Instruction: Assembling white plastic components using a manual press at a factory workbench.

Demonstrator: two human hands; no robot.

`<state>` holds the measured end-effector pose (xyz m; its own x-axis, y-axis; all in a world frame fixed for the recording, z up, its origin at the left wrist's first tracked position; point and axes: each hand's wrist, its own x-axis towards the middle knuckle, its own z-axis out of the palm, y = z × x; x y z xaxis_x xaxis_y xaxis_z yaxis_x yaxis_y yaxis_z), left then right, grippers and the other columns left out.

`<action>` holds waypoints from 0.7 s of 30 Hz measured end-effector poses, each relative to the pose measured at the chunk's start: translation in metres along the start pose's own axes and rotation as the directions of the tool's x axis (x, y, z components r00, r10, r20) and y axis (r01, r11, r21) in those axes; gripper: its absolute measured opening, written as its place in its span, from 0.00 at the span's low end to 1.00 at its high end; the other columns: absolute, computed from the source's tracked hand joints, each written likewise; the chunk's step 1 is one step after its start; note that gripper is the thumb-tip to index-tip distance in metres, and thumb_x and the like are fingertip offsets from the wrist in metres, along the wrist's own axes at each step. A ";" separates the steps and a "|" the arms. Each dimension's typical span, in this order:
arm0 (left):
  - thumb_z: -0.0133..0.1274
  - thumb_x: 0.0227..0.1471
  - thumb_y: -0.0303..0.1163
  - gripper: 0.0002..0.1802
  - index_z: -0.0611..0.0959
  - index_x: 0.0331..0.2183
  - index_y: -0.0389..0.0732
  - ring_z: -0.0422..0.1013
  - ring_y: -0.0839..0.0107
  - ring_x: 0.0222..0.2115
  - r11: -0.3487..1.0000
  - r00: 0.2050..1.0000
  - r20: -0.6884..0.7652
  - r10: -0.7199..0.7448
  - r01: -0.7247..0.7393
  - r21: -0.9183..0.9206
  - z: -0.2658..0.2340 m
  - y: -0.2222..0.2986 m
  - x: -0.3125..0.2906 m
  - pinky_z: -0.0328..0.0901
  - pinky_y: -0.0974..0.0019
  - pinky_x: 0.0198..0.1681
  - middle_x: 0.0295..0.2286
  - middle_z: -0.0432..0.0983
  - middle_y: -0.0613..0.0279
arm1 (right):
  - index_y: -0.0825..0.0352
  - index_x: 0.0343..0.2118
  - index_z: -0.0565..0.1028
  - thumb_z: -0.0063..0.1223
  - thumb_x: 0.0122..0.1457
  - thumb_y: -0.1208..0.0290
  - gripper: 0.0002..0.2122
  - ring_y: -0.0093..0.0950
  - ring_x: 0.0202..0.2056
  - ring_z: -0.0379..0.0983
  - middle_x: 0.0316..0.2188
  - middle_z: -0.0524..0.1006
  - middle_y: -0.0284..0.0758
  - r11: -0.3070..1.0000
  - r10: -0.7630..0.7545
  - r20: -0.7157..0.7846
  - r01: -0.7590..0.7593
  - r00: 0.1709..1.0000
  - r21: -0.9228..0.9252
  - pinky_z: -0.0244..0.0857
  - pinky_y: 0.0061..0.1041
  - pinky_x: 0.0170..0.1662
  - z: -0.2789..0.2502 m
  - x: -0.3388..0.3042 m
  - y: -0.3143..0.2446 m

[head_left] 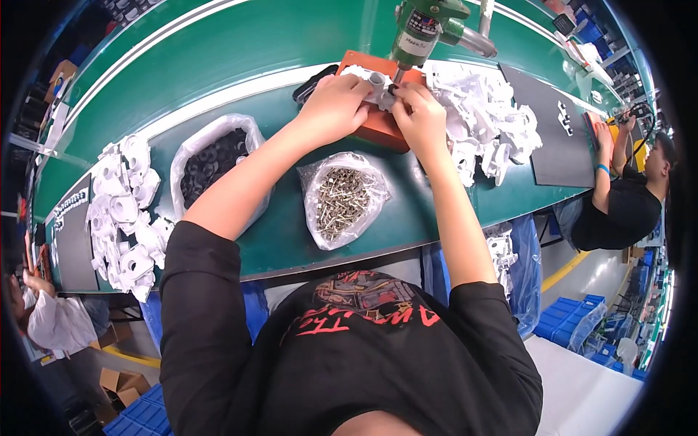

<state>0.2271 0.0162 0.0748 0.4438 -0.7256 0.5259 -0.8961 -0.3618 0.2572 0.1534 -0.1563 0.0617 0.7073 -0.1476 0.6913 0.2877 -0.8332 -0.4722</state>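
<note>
A white molded plastic part (376,78) with a round collar rests on the orange block (382,128). My left hand (334,107) grips the part's left side, fingers bent over its edge. On the other side, the fingers of my right hand (423,120) close around a small black piece (393,89) at the part's right end; its shape is mostly hidden. Right above it comes down the bit of a green power screwdriver (422,33). Loose screws (340,203) fill a clear plastic bag in front of my hands.
White plastic parts lie heaped at right (483,116) and left (123,218). A bag of black rings (211,163) stands left of the screws. Dark mats (549,138) lie on the green bench. Co-workers sit at both sides; blue crates (571,320) stand at lower right.
</note>
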 end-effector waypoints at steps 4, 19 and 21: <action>0.51 0.44 0.31 0.16 0.75 0.39 0.42 0.68 0.56 0.36 1.000 1.000 0.014 -0.025 0.025 0.004 -0.003 0.005 0.002 0.60 0.56 0.43 0.31 0.72 0.55 | 0.68 0.32 0.77 0.54 0.46 0.74 0.08 0.37 0.32 0.74 0.33 0.77 0.39 1.000 0.027 0.069 -0.027 0.997 -0.003 0.69 0.31 0.36 -0.003 0.004 -0.008; 0.49 0.45 0.32 0.17 0.77 0.41 0.45 0.67 0.57 0.40 0.969 0.996 0.088 0.021 -0.042 0.244 0.010 0.011 0.011 0.59 0.57 0.44 0.36 0.72 0.53 | 0.69 0.31 0.76 0.49 0.52 0.80 0.05 0.17 0.25 0.69 0.30 0.78 0.32 0.984 0.114 -0.066 -0.104 0.991 0.145 0.63 0.16 0.30 -0.053 0.004 -0.020; 0.48 0.45 0.32 0.17 0.77 0.41 0.45 0.67 0.57 0.41 0.963 0.997 0.082 0.017 -0.038 0.265 0.006 0.012 0.012 0.59 0.57 0.45 0.38 0.71 0.53 | 0.68 0.32 0.77 0.48 0.52 0.79 0.06 0.15 0.26 0.69 0.29 0.78 0.31 0.994 0.107 -0.187 -0.099 0.977 0.054 0.62 0.15 0.31 -0.078 0.027 -0.018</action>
<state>0.2220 -0.0003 0.0794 0.4276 -0.7770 0.4619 -0.8792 -0.4763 0.0127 0.1172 -0.1873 0.1314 0.6011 -0.3329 0.7266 0.2508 -0.7846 -0.5670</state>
